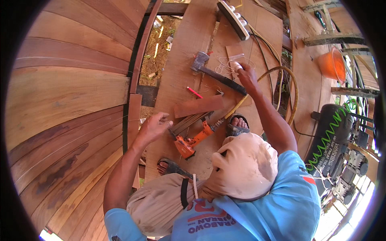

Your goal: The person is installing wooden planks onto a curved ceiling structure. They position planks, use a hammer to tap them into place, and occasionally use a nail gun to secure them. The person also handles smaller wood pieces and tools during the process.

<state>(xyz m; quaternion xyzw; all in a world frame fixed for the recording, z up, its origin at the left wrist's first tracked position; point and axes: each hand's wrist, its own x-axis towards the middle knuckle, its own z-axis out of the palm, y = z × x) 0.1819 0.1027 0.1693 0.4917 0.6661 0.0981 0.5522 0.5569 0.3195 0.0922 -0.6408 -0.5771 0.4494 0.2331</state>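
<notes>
My right hand [246,77] is closed around a white spool of string [236,66], whose thin loose loops lie on the boards. Just below that hand rests a hammer [219,77] with a dark handle and a grey block head. My left hand [155,127] is raised at the edge of the upright planks, thumb and fingers pinched together; what they hold is too fine to make out. A pale thin line [76,136] crosses the planks toward that hand. Between my hands lie a red pencil [194,92] and a short reddish board [198,106].
An orange nail gun [193,140] with a yellow hose lies by my feet. A white power strip [233,20] lies at the far end. On the right are an orange bucket [333,65] and a black air compressor [327,140]. Brown planks [68,92] fill the left.
</notes>
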